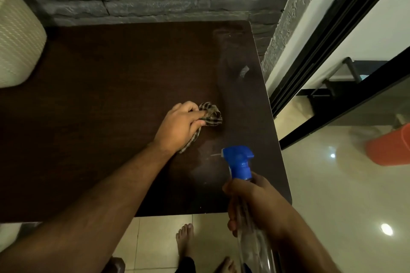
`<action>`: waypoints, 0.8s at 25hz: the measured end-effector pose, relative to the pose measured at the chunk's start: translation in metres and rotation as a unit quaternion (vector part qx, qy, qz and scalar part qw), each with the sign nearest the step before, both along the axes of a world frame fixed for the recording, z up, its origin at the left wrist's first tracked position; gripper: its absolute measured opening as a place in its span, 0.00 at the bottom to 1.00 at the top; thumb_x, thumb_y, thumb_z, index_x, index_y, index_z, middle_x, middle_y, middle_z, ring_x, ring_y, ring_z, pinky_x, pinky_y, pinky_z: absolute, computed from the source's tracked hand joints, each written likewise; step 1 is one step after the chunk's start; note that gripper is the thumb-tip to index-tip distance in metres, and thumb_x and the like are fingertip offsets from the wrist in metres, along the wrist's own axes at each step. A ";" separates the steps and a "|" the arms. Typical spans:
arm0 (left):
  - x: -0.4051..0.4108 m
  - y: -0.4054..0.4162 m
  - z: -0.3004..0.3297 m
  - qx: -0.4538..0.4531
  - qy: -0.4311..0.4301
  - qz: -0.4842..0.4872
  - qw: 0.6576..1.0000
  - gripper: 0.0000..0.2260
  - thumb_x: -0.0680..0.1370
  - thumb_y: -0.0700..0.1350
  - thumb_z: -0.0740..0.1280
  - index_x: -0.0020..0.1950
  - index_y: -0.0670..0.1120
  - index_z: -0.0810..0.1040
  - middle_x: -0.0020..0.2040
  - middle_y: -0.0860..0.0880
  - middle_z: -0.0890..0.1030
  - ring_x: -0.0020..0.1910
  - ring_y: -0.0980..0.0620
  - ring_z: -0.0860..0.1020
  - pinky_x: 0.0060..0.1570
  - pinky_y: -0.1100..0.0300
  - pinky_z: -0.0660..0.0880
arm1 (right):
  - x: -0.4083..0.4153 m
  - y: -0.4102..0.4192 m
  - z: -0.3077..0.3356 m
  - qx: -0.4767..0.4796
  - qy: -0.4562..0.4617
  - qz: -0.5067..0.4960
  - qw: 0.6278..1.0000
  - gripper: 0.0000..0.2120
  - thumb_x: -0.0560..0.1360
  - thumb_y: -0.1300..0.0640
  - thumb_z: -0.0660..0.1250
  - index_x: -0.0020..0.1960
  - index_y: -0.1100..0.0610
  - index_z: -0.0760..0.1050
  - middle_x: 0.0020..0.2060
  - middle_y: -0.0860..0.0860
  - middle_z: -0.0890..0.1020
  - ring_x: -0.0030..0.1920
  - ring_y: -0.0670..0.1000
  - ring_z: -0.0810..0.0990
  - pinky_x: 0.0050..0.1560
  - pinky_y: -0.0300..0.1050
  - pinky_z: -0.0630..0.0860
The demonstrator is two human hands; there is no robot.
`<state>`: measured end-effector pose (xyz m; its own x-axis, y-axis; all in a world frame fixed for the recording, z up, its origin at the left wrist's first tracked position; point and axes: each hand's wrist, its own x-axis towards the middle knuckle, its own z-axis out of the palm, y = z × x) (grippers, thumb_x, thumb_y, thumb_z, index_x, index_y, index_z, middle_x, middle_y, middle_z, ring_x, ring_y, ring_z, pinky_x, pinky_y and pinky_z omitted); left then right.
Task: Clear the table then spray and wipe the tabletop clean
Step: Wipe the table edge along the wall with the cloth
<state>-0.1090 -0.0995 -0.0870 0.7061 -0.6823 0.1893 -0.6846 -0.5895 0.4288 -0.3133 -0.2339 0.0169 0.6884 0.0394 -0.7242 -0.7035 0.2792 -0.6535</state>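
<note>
Head view: left hand (pixel 179 127) clutching checked cloth (pixel 210 114) mid-tabletop (pixel 99 117), right hand (pixel 255 201) gripping spray bottle (pixel 239 162) near right; woven basket (pixel 17 37) far left uncleared, wiping apparently underway.

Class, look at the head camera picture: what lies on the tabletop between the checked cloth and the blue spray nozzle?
Only bare dark tabletop, faintly smeared, separates the cloth from the nozzle, as the head view shows.

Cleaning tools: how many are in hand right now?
2. A checked cloth bunched under the left hand on the dark tabletop, and a blue-headed spray bottle gripped by the right hand at the table's near right corner.
</note>
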 end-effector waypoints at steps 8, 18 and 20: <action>-0.068 -0.005 0.005 0.021 0.025 -0.028 0.999 0.09 0.76 0.47 0.66 0.55 0.52 0.80 0.53 0.51 0.75 0.51 0.50 0.73 0.50 0.53 0.73 | -0.023 -0.002 0.000 -0.035 -0.002 -0.020 0.999 0.09 0.74 0.60 0.66 0.54 0.55 0.72 0.32 0.59 0.77 0.27 0.55 0.77 0.31 0.47 0.75; -0.065 -0.013 0.006 0.040 0.016 0.037 0.998 0.10 0.77 0.49 0.65 0.56 0.52 0.81 0.52 0.51 0.76 0.50 0.50 0.72 0.50 0.56 0.71 | -0.046 0.000 0.002 -0.038 -0.030 -0.027 0.998 0.09 0.74 0.58 0.66 0.53 0.54 0.71 0.29 0.58 0.77 0.27 0.56 0.77 0.31 0.48 0.75; -0.110 0.017 -0.005 0.028 0.021 -0.092 0.995 0.11 0.77 0.54 0.60 0.56 0.55 0.78 0.52 0.57 0.73 0.49 0.56 0.69 0.46 0.63 0.69 | -0.051 0.006 0.000 -0.035 -0.019 -0.028 0.999 0.09 0.74 0.57 0.66 0.53 0.52 0.71 0.29 0.57 0.78 0.28 0.56 0.78 0.32 0.48 0.76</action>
<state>-0.2189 -0.0822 -0.0924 0.5749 -0.8093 0.1206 -0.7652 -0.4795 0.4297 -0.3647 -0.2277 0.0168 0.7150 -0.0500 -0.6973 -0.6627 0.2692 -0.6988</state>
